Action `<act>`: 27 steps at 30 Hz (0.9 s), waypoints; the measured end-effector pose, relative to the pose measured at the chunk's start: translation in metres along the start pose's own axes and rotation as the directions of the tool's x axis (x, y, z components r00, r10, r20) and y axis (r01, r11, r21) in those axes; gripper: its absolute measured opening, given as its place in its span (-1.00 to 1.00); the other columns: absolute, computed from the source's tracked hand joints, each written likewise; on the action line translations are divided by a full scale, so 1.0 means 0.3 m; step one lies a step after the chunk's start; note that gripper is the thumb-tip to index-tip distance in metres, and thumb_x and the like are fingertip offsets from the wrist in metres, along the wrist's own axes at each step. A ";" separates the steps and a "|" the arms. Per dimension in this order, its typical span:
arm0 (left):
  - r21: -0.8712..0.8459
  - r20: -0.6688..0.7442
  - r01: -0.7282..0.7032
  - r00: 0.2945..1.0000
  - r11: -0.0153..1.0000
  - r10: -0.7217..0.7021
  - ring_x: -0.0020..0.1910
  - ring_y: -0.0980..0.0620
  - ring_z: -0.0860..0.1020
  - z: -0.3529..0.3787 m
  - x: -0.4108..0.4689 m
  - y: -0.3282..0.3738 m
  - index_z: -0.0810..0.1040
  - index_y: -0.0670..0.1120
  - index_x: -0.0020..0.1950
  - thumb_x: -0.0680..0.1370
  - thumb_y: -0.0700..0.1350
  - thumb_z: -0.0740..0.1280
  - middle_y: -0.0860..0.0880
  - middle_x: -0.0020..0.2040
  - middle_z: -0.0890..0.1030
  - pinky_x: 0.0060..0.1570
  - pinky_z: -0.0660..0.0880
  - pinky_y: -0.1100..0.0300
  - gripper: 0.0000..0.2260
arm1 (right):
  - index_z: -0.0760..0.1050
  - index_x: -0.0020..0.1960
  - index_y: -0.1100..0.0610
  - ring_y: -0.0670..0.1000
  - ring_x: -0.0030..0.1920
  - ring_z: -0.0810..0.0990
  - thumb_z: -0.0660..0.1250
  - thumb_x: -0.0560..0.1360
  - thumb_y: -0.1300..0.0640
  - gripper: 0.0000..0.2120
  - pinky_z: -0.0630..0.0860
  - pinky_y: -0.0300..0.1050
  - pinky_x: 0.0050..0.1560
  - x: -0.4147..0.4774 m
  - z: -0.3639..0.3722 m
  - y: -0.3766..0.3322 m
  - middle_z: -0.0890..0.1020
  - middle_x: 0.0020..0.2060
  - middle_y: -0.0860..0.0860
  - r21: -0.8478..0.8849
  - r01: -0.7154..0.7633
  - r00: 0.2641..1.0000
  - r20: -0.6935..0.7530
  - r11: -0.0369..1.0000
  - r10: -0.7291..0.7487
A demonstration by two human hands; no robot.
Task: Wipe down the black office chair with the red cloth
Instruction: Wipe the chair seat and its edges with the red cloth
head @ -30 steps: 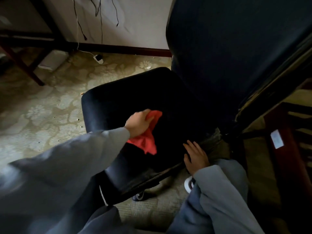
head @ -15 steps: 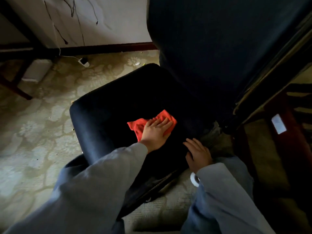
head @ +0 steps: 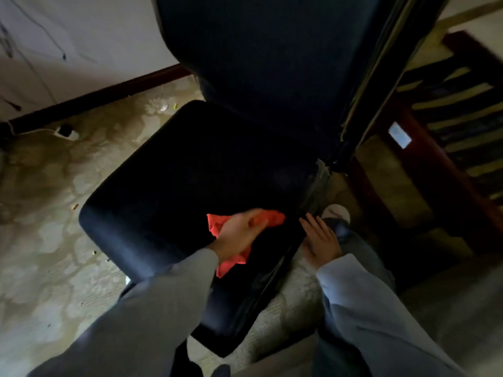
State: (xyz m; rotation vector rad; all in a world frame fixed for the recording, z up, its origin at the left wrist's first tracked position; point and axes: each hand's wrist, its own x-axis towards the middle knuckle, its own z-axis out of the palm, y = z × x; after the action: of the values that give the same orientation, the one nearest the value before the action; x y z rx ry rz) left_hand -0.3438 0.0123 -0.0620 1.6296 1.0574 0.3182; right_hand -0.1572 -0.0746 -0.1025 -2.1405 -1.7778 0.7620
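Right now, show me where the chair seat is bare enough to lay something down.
Free: the middle and far part of the seat, between the backrest and the red cloth, and its left corner by the carpet. Crowded: the near right edge, where the left hand presses the cloth beside the right hand.

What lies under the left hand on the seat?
The red cloth, lying on the black seat; its ends show past the left hand. The hand covers the cloth's middle, so folds there are hidden.
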 end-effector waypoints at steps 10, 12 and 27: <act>0.460 -0.462 0.205 0.886 0.864 0.036 0.28 -0.06 0.43 -0.040 0.409 0.116 0.37 0.10 0.39 0.61 0.01 0.13 -0.03 0.28 0.50 0.27 0.29 0.02 -0.66 | 0.37 0.37 0.22 0.24 0.37 0.36 0.20 0.45 0.12 -0.50 0.31 0.13 0.30 0.067 -0.024 0.050 0.40 0.36 0.20 0.180 -0.147 0.958 -0.218 0.973 0.186; 0.616 -0.358 0.229 0.934 0.754 0.009 0.44 -0.02 0.25 0.013 0.447 0.089 0.29 0.15 0.44 0.63 0.05 0.07 0.06 0.44 0.34 0.35 0.13 0.01 -0.63 | 0.25 0.45 0.19 0.15 0.45 0.21 0.28 0.50 0.19 -0.46 0.15 0.00 0.39 0.076 -0.031 0.078 0.26 0.45 0.14 0.220 -0.205 0.958 -0.153 0.954 0.241; 0.877 0.170 -0.196 0.980 0.440 0.099 0.51 0.08 0.06 0.156 0.217 0.081 0.10 0.20 0.50 0.62 0.05 0.09 0.16 0.53 0.11 0.37 0.03 0.07 -0.55 | 0.19 0.47 0.19 0.20 0.44 0.21 0.20 0.45 0.14 -0.40 0.19 0.10 0.41 0.075 -0.021 0.047 0.24 0.45 0.18 0.415 -0.267 0.960 0.039 0.870 0.277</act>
State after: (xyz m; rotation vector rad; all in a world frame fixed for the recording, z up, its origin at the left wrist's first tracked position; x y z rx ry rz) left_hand -0.2639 0.0323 -0.0769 2.6865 1.0631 -0.3030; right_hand -0.1394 -0.0552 -0.1095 -2.1044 -1.1709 1.0706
